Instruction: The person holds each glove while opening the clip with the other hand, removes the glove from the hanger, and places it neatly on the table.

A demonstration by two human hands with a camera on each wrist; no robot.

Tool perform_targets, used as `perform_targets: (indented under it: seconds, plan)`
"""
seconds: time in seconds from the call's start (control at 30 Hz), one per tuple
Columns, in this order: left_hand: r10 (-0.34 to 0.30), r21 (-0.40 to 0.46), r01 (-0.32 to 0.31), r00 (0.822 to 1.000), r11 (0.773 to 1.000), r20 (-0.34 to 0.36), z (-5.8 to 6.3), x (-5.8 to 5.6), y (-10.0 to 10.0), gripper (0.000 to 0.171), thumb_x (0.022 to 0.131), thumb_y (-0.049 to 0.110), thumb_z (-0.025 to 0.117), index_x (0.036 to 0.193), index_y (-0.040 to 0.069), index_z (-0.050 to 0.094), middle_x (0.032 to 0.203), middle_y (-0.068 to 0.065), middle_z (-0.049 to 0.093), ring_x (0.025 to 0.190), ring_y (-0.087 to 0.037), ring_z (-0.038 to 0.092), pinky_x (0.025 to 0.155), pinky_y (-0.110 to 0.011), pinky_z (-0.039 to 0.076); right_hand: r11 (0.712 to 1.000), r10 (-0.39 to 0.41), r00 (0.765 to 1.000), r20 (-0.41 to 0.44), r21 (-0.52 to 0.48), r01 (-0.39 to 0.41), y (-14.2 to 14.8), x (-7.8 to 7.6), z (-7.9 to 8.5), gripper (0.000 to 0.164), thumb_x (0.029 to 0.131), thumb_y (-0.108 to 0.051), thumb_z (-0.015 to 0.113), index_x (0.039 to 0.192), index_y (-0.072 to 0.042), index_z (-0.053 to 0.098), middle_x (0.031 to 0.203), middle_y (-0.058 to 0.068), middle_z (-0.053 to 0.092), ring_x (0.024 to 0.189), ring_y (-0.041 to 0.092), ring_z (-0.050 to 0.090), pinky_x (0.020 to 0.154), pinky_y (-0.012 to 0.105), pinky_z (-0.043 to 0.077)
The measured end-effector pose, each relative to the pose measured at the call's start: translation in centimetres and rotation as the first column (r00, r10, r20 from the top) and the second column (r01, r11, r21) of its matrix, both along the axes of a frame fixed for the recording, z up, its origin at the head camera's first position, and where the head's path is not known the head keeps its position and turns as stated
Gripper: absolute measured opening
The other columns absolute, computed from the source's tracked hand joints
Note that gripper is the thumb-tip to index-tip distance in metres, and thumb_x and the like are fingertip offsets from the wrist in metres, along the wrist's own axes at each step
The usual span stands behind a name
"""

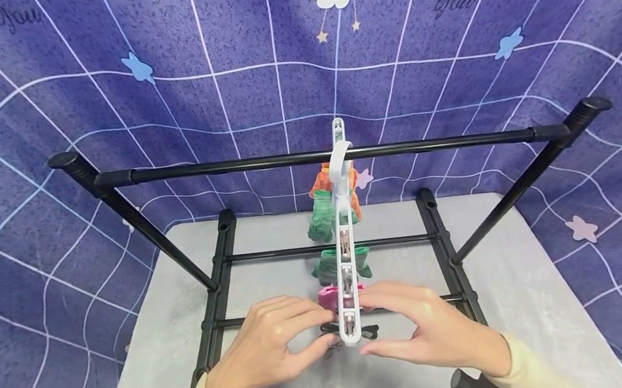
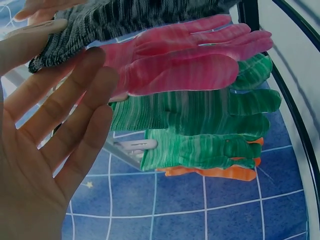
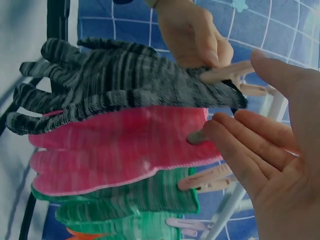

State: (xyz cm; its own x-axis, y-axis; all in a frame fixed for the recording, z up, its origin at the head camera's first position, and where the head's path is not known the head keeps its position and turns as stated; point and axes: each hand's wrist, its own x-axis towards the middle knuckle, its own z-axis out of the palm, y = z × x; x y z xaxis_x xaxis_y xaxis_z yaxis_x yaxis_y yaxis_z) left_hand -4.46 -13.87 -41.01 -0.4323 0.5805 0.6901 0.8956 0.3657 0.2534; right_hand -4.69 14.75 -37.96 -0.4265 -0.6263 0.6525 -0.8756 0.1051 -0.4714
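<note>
A white clip hanger (image 1: 342, 216) hangs from the black rail, with knitted gloves along it. The front glove is striped grey and black (image 3: 120, 82); a beige clip (image 3: 227, 72) grips its cuff. Behind it follow a pink glove (image 2: 180, 65), green gloves (image 2: 200, 112) and an orange glove (image 2: 235, 173). My left hand (image 1: 280, 336) is at the left of the grey glove's cuff, thumb and fingers apart around it. Opposite, my right hand (image 1: 433, 326) has its fingers extended and the thumb near the beige clip. Whether either hand touches the cuff is hard to tell.
A black rack frame carries the top rail (image 1: 228, 166), with lower crossbars (image 1: 272, 254) beneath. It stands on a light grey surface (image 1: 152, 362). Purple-blue cloth with a line grid (image 1: 165, 108) hangs behind and at the sides.
</note>
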Motion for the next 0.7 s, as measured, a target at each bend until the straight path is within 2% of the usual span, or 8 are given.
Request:
perform_targets:
  seconds: [0.3, 0.53, 0.7]
  plan:
    - [-0.013, -0.004, 0.013, 1.000, 1.000, 0.005, -0.2, 0.0, 0.2, 0.015, 0.098, 0.029, 0.077, 0.108, 0.019, 0.081, 0.100, 0.011, 0.077, 0.090, -0.005, 0.074, 0.082, -0.026, 0.061, 0.997, -0.006, 1.000, -0.003, -0.076, 0.005, -1.3, 0.3, -0.6, 0.051, 0.092, -0.026, 0.089, 0.136, -0.008, 0.070, 0.127, 0.006, 0.076, 0.117, 0.023, 0.073, 0.111, 0.031, 0.052]
    - [-0.039, 0.017, 0.039, 0.999, 0.999, -0.012, -0.3, -0.1, 0.5, 0.012, 0.098, 0.027, 0.078, 0.106, 0.018, 0.081, 0.096, 0.011, 0.077, 0.086, -0.003, 0.072, 0.078, -0.022, 0.060, 0.989, 0.009, 0.999, -0.031, -0.147, -0.014, -2.1, 0.3, -0.7, 0.047, 0.089, -0.022, 0.091, 0.128, -0.003, 0.072, 0.118, 0.011, 0.078, 0.107, 0.024, 0.076, 0.099, 0.030, 0.059]
    - [-0.038, 0.010, 0.038, 0.999, 0.999, -0.006, -0.2, 0.0, 0.6, 0.012, 0.098, 0.027, 0.078, 0.105, 0.018, 0.081, 0.096, 0.011, 0.077, 0.086, -0.003, 0.072, 0.078, -0.022, 0.060, 0.985, 0.031, 0.999, -0.019, -0.168, -0.034, -2.3, 0.4, -0.6, 0.047, 0.090, -0.020, 0.091, 0.129, -0.003, 0.073, 0.120, 0.012, 0.078, 0.108, 0.026, 0.076, 0.099, 0.031, 0.059]
